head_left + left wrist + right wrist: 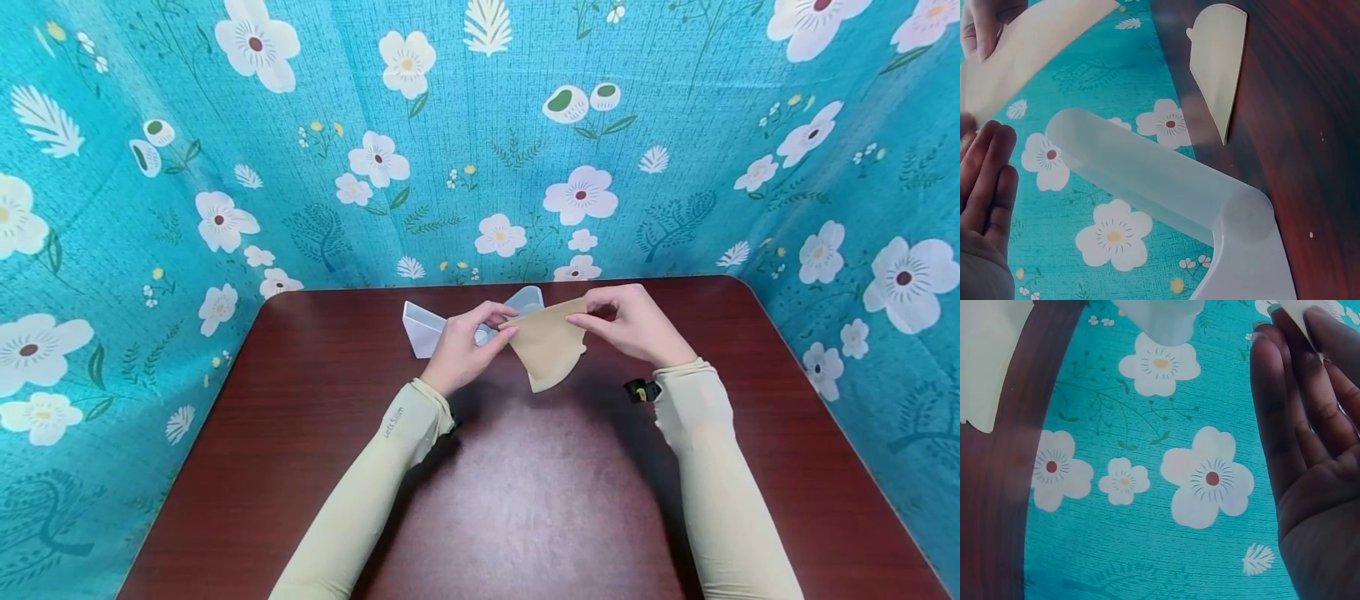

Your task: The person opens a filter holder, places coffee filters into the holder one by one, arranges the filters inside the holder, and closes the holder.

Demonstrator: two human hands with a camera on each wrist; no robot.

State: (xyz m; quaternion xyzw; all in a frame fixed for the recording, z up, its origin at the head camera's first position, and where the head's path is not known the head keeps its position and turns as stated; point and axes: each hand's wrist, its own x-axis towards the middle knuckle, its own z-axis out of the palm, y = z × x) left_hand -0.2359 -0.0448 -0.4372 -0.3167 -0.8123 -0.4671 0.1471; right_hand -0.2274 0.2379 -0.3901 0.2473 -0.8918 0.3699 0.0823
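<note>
Here, the left sleeve (367, 496) reads "Lets Slim"; a whitish plastic holder (424, 335) stands on the tabletop (315, 392) behind the left hand (465, 343). Its grip and the right hand's (633, 323) pinch a brown paper filter (551, 343) between them, raised.

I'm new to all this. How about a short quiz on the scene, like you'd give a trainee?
1. What do the left hand and right hand both pinch?
2. True or false: in the head view, the left hand partly covers the pale plastic piece.
3. Which pattern is on the blue cloth? A) stripes B) flowers C) stars

Key: 1. A brown paper piece. 2. True. 3. B.
</note>
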